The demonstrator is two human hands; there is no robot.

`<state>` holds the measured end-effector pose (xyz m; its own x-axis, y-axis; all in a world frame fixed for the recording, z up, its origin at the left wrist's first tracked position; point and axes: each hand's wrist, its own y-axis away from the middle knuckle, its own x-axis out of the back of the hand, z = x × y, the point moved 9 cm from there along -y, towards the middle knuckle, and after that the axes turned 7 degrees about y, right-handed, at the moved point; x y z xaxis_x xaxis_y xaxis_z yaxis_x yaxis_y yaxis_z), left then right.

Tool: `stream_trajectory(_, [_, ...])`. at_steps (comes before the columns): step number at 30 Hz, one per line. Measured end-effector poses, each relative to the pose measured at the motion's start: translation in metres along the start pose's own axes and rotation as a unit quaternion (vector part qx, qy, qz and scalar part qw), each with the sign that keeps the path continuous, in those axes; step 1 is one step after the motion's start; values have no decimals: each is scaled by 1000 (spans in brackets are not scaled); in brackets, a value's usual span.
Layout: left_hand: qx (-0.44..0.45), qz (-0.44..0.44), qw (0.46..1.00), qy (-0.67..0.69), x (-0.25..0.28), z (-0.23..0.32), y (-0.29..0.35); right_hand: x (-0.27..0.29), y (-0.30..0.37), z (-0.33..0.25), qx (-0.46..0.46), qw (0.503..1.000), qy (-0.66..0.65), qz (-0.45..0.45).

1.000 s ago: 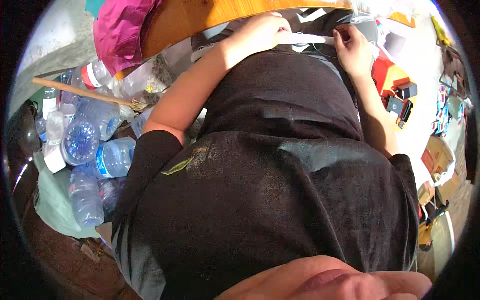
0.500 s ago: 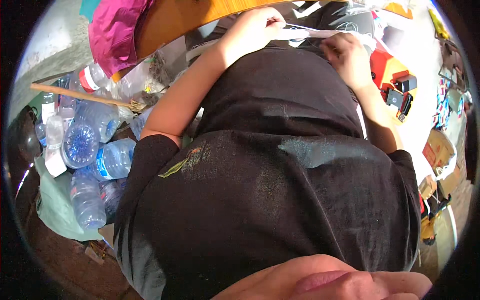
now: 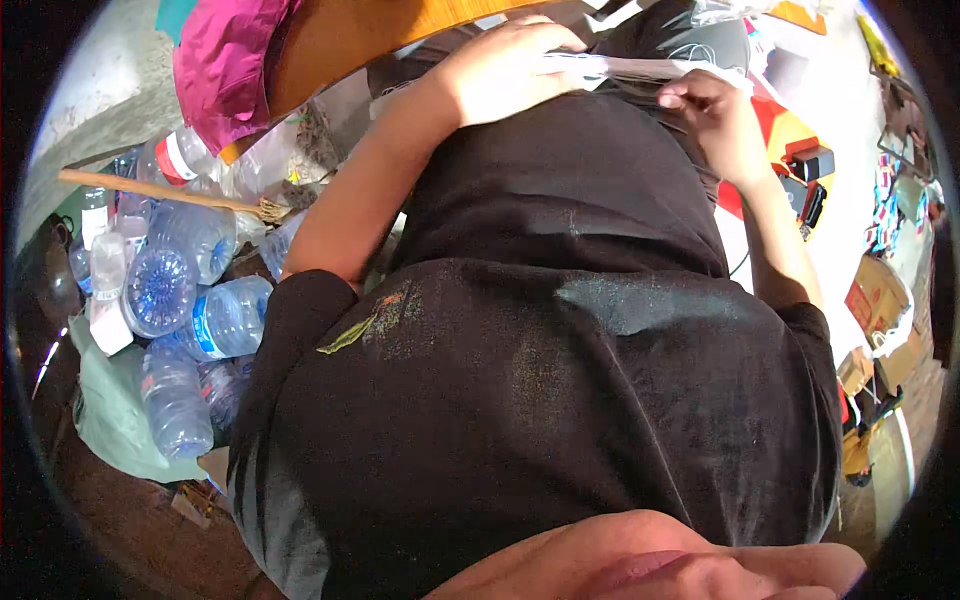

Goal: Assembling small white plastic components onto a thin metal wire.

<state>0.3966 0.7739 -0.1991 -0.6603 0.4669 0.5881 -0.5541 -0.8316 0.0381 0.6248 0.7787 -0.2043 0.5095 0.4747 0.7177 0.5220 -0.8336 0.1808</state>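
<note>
My left hand (image 3: pixel 505 70) lies over my lap, its fingers and thumb closed around one end of a white, cord-like strip (image 3: pixel 640 68). From there the strip runs across my dark-clad thighs toward the right. Just below the strip's right part is my right hand (image 3: pixel 715 115), with curled fingers pressed together; whatever they pinch is too small or hidden to name. A thin white loop of cord (image 3: pixel 695 50) stands up above the strip. The strip's exact kind cannot be made out.
Several clear plastic bottles (image 3: pixel 160 290) and a wooden-handled brush (image 3: pixel 160 188) are heaped at my left. Ahead curves a wooden table edge (image 3: pixel 350 45) beside magenta cloth (image 3: pixel 225 75). On the right are a red-orange object (image 3: pixel 785 135), small black items (image 3: pixel 812 163) and cardboard boxes (image 3: pixel 880 300).
My left hand has gone from a raised pinch on a thin strand to lying flatter over the strip. My right hand has shifted slightly right and down, its fingers still curled.
</note>
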Motion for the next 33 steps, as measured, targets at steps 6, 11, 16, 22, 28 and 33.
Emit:
stream_trajectory(6, [-70,38,986,144,4,78,-16,43,-5,-61,43,982,-170,74])
stream_trajectory(11, [-33,84,959,270,22,66,-9,57,-12,-77,58,975,-206,60])
stream_trajectory(16, [-99,231,854,456,114,33,72,60,2,-8,2,974,-226,-22])
stream_trajectory(22, [-18,387,907,-164,175,61,122,69,-5,-1,-28,961,-273,-18])
stream_trajectory(28, [-166,257,951,41,89,143,47,63,-32,-177,178,968,-176,15])
stream_trajectory(33, [-55,230,956,176,90,102,54,74,-39,-170,92,972,-218,5])
